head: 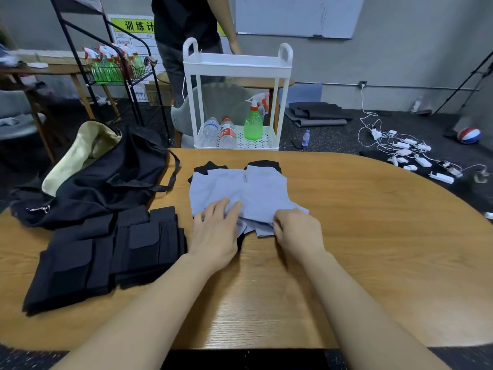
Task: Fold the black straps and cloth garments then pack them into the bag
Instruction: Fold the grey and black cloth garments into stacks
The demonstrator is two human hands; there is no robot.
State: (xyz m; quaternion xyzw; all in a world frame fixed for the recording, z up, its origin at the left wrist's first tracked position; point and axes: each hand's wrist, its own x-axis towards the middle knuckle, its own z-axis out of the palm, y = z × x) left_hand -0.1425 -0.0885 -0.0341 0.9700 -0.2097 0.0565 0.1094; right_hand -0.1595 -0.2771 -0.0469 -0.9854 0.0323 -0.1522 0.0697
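Folding lilac garment [248,193], frame centre | my left hand [216,231] pressing flat, fingers straight | my right hand [296,231] pinching hem | keeping edges aligned, creases smoothed

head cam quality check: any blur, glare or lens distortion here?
Head view: strong wide-angle bowing, the wooden table edge curves; soft glare patch on the wood between the forearms; left hand and right hand slightly motion-soft on the light blue garment; folded black straps lose detail in shadow.
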